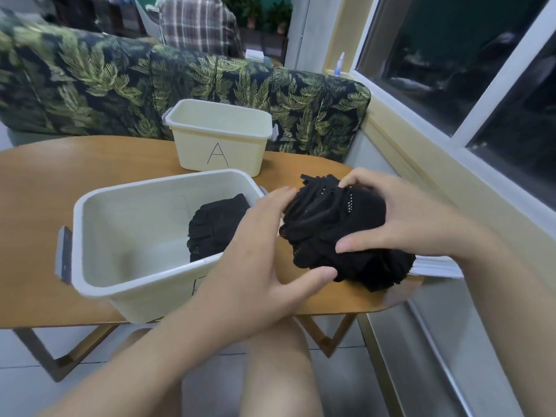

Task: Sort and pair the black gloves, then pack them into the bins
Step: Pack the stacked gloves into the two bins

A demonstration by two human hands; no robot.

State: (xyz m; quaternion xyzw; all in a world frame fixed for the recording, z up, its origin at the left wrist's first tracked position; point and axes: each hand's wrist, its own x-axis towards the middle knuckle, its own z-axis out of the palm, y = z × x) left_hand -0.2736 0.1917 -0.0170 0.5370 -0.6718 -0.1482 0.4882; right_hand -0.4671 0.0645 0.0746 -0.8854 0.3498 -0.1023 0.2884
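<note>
A thick bundle of black gloves (334, 233) hangs just above the right end of the wooden table (60, 188). My right hand (400, 215) grips the bundle from the right, fingers over its top and thumb on its front. My left hand (255, 260) cups its left and lower side with fingers spread and thumb underneath. The near cream bin (99, 266) stands tilted at the table's front edge and holds a folded black glove pile (213, 227). The far cream bin marked A (222, 136) stands upright behind it; I see nothing inside.
A leaf-patterned sofa (120, 82) runs behind the table. A window frame and sill (451, 139) close off the right side. A white flat object (436, 266) pokes out under the bundle. My knees are under the table edge. A person in a plaid shirt sits beyond the sofa.
</note>
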